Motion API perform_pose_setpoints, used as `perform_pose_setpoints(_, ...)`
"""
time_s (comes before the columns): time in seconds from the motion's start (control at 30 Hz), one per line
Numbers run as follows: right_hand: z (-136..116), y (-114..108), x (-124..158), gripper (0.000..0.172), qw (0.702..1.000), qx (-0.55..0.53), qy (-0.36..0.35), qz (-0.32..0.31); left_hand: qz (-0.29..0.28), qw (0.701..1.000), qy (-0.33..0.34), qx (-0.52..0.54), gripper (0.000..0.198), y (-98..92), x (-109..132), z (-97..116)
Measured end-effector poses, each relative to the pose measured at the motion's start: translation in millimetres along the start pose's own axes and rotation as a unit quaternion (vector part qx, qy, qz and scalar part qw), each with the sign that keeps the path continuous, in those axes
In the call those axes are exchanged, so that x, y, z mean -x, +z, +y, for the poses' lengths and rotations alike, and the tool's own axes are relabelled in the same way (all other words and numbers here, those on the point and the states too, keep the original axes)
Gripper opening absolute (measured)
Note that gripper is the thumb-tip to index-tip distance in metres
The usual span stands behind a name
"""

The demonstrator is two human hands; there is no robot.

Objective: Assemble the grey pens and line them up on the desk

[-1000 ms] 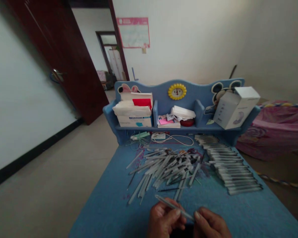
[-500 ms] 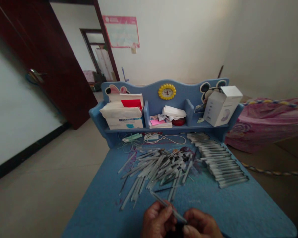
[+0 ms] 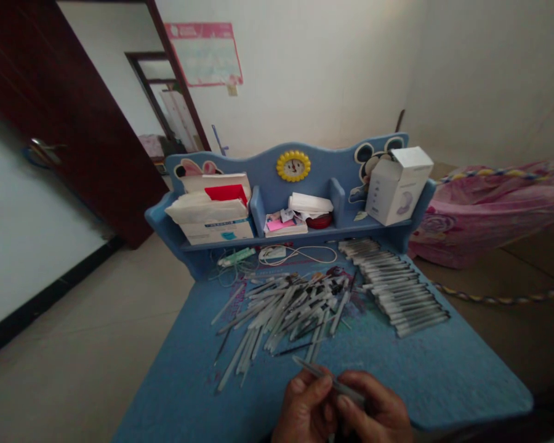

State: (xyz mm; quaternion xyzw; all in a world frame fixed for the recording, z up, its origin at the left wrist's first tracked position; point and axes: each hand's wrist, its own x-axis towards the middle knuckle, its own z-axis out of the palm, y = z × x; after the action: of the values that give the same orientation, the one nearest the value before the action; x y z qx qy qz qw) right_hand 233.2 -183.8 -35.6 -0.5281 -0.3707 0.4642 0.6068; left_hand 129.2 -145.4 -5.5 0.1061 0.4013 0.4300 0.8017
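Near the bottom edge, my left hand (image 3: 305, 403) and my right hand (image 3: 373, 406) both pinch one slim translucent pen tube (image 3: 311, 368), which slants with its far tip up and to the left. Just beyond my hands lies a loose pile of similar pens (image 3: 281, 314), pointing in mixed directions, with dark pieces among them. To its right, more pens lie side by side in a neat slanting row (image 3: 397, 286). All of this rests on the blue desk (image 3: 166, 381).
The desk's raised shelf (image 3: 258, 239) holds a box of papers (image 3: 216, 229), small papers (image 3: 281, 224) and a white carton (image 3: 397, 191). A white cable (image 3: 305, 251) lies below it. Pink cloth (image 3: 480, 215) hangs at the right; a dark door (image 3: 64, 123) stands left.
The view has shifted, so the desk and shelf appear farther left. My right hand has come closer to my left along the pen tube and covers more of its near end.
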Motion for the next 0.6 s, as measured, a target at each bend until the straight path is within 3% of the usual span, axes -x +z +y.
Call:
perform_pose_setpoints(0.17, -1.5, -20.5, -10.7, 0.028, 0.997, -0.07, 0.035, 0.012, -0.077, 0.987, 0.032, -0.14, 0.027, 5.5, -8.0, -8.6)
perform_pose_setpoints(0.3, -1.7, -52.5, -25.5, 0.028, 0.986, -0.148, 0.05, 0.056, -0.066, 0.936, 0.069, -0.34, 0.03, 11.1, -21.5, 8.4)
perform_pose_setpoints(0.33, -2.1, -59.6, -28.3, 0.028, 0.981, -0.171, 0.045, 0.076, -0.042, 0.911, 0.108, -0.397, 0.03, 14.3, -27.9, 15.7)
perform_pose_setpoints(0.4, -2.4, -70.1, -31.6, 0.026, 0.97, -0.213, 0.04, 0.111, 0.004, 0.822, 0.215, -0.528, 0.024, 23.7, -45.5, 30.4)
perform_pose_setpoints(0.53, 1.9, -76.7, -31.2, 0.026, 0.951, -0.275, 0.058, 0.127, -0.042, 0.586, 0.316, -0.745, 0.019, 55.7, -96.3, 50.2)
perform_pose_setpoints(0.6, 5.9, -76.2, -29.9, 0.026, 0.947, -0.293, 0.059, 0.115, -0.059, 0.549, 0.324, -0.768, 0.019, 75.2, -125.4, 53.4)
